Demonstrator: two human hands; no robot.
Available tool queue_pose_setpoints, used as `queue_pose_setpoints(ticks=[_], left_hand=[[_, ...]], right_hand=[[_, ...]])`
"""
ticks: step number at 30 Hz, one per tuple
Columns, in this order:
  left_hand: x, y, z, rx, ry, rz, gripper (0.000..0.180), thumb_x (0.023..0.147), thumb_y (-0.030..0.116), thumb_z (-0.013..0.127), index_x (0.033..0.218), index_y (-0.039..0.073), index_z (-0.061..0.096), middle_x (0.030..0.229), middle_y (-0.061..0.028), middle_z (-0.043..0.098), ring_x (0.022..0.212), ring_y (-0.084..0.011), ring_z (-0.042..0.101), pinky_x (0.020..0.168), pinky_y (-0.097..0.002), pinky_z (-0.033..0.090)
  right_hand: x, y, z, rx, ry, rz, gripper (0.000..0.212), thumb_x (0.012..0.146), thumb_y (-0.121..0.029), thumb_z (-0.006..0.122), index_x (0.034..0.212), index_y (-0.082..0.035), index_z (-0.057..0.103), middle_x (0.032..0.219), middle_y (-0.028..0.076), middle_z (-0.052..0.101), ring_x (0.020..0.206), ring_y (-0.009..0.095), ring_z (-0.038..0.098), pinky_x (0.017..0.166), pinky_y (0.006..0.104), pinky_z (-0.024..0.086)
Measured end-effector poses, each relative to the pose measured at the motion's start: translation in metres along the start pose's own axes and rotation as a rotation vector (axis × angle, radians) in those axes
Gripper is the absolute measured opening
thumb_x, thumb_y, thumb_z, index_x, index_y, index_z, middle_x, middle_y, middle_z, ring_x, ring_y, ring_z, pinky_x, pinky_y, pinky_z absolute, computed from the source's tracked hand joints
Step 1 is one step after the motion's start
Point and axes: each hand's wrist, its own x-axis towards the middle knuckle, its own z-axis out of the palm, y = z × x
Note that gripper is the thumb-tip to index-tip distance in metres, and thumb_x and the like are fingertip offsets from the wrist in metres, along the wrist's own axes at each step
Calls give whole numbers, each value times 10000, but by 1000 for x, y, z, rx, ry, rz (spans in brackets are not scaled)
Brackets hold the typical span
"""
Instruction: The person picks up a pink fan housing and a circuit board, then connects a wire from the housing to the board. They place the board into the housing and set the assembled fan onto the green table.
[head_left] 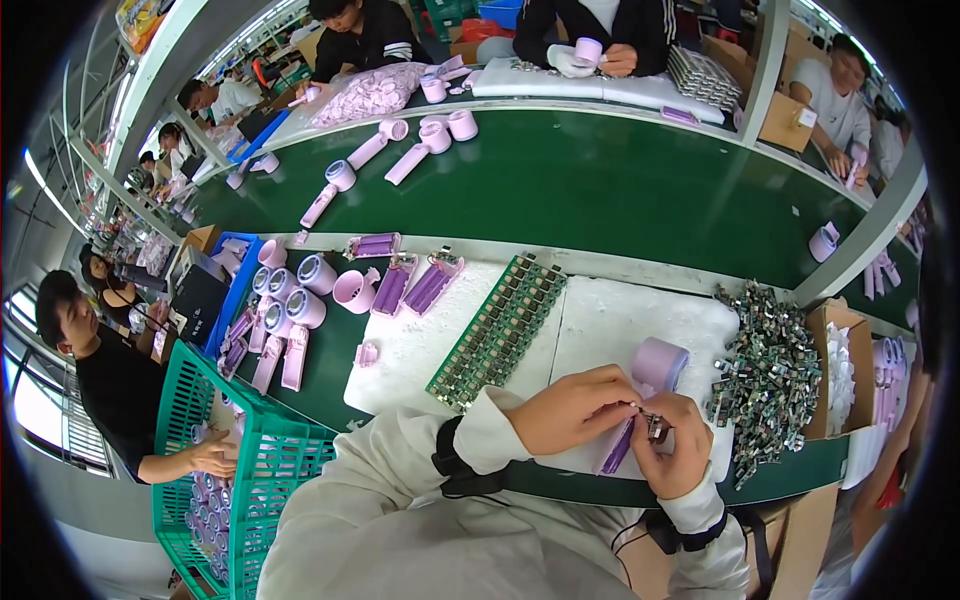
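Close to the table's front edge, my left hand (578,408) and my right hand (680,450) meet with fingertips pinched together. Between them is a small circuit board (655,426) with metal parts, gripped by my right fingers. My left fingertips pinch at its upper edge on something too small to make out. A lilac handle piece with a darker purple inside (618,448) lies just below my hands, partly covered by them. Just beyond my fingers sits a lilac round housing (658,364). Whether the board is joined to the handle is hidden.
White foam sheets (600,310) bear a green panel of circuit boards (500,330). Right of them is a heap of small boards (765,380) beside a cardboard box (840,370). Lilac housings (300,290) and a green basket (285,450) stand left. Co-workers sit across the green conveyor (600,185).
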Motion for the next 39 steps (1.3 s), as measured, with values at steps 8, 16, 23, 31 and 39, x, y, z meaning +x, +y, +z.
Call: queue_pose_setpoints(ticks=[8,16,23,31,39], left_hand=[[0,4,-5,-37,-88,-67,187,970,22,650,1156,14,670,1058,-102,616,892,-231,641,733,-326,523],[0,1,-6,-47,-11,-20,267,925,4,692,1183,66,722,1008,-81,645,839,-204,649,711,-310,530],[2,-3,-7,-50,10,-34,261,897,0,726,1150,64,739,990,-74,670,858,-218,669,723,-325,538],[-1,2,-4,-9,18,-35,182,901,17,733,1081,39,729,989,-83,678,885,-241,680,744,-340,541],[0,0,-2,-12,28,-70,142,952,24,686,1093,12,694,1003,-100,660,899,-210,665,776,-309,537]], right_hand=[[3,-6,-6,-203,-66,-157,305,817,72,723,1088,-33,629,994,138,668,667,258,647,568,350,512],[4,-7,-8,24,-82,138,286,851,19,744,1109,-28,629,962,113,673,604,195,625,538,321,505],[7,-8,-7,154,-82,296,264,875,33,732,1104,-9,610,930,77,667,624,103,573,569,250,458],[2,-12,-1,397,-16,557,264,897,12,732,1137,-13,623,958,61,701,631,53,567,569,221,452],[1,-1,-8,363,-48,502,306,914,50,702,1195,6,591,1060,68,665,709,62,618,593,222,514]])
